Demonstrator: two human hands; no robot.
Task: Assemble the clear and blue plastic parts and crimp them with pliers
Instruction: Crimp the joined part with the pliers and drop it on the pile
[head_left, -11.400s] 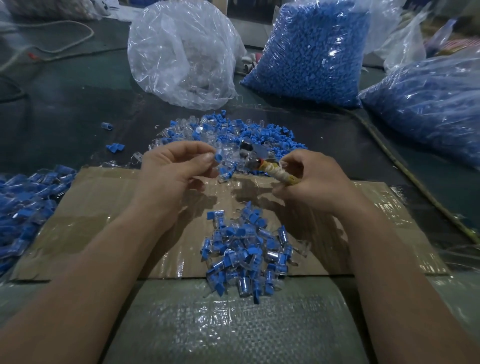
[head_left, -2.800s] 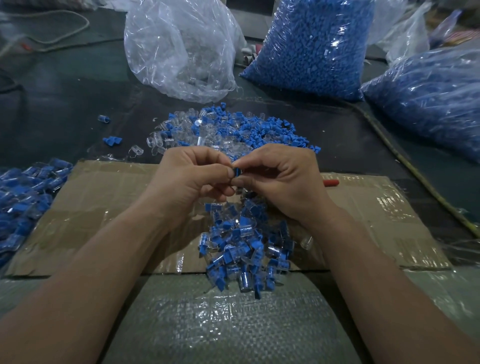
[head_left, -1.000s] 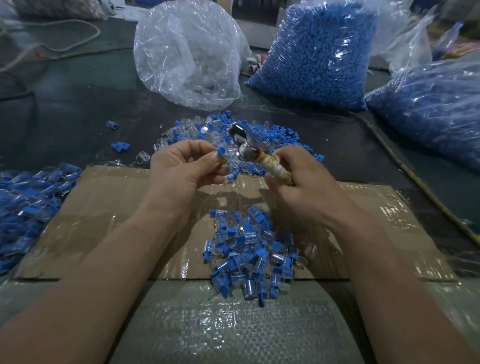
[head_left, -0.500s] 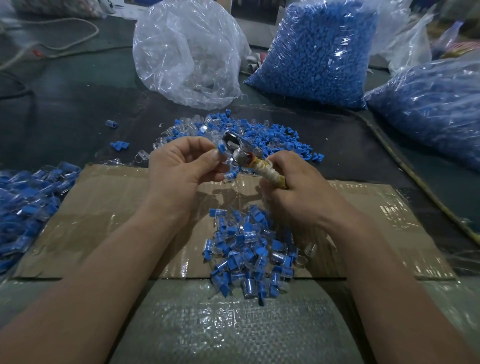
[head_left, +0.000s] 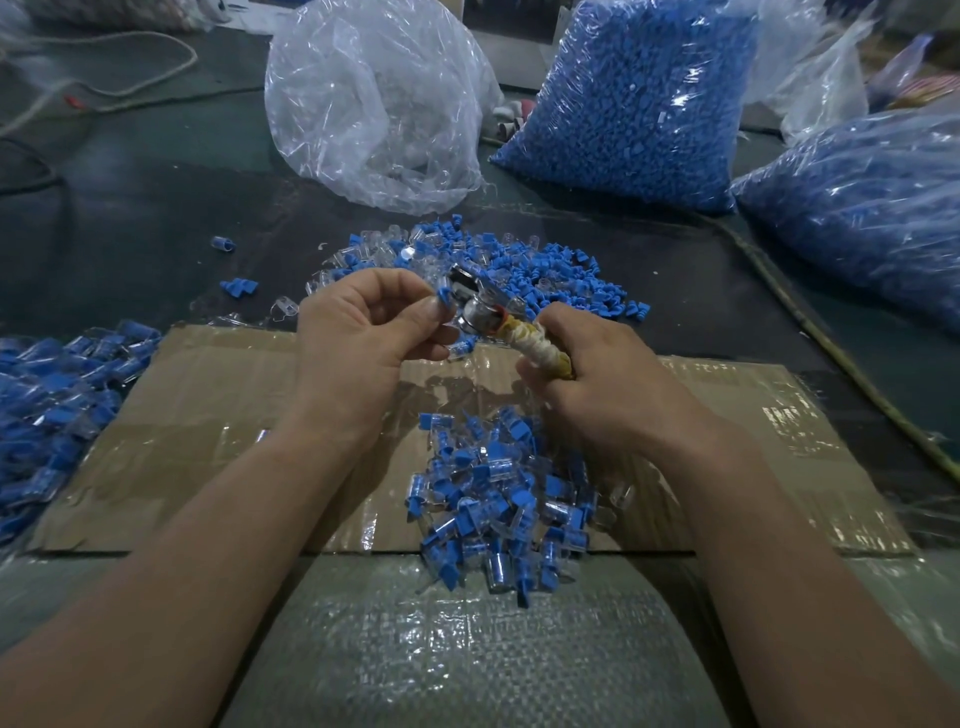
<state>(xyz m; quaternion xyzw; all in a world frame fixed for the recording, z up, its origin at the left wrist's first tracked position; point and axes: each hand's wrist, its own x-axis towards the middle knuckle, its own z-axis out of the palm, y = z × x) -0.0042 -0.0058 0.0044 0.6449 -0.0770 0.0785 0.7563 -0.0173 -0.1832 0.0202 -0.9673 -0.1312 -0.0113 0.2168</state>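
Both hands busy: left hand (head_left: 358, 343) is pinching a blue plastic part (head_left: 444, 300) right at the pliers (head_left: 480, 312), right hand (head_left: 597, 387) is gripping their wrapped handle.

Small assembly workshop, piecework type. Upright bulk bag (head_left: 634, 104) of blue parts at back, second bag (head_left: 862, 208) at rt, slack clear bag (head_left: 374, 104) beside. Loose heap of blue & clear parts (head_left: 519, 260) on dark surface (head_left: 130, 218); more piled on taped cardboard sheet (head_left: 208, 415). Woven sack (head_left: 467, 654) up front, rope (head_left: 171, 73) far left.
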